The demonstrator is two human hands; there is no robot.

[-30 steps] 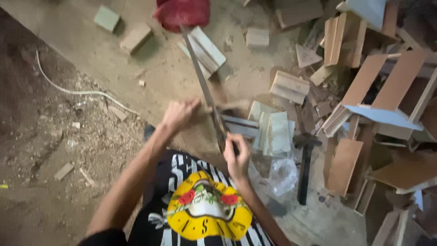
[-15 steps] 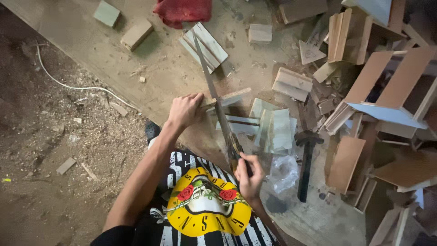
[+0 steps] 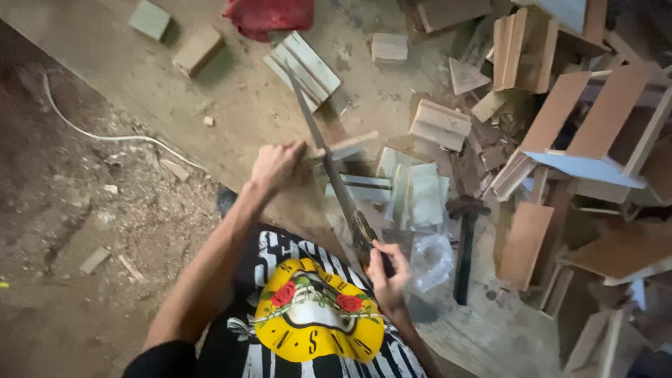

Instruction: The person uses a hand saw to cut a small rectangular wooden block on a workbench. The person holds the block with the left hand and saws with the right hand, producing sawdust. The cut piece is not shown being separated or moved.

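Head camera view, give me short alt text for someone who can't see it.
Seen from above, a person's right hand grips a handsaw across a wood strip that the left hand holds on a dusty board, with offcuts, a hammer and a red cloth around.

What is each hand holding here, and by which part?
The right hand grips a handsaw by its handle. The left hand holds a narrow wooden strip by its near end, the blade lying across it.

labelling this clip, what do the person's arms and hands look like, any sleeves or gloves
Both hands are bare: no gloves, rings or watch visible on the left hand or the right hand. Forearms are uncovered; a dark short sleeve shows at the left upper arm.
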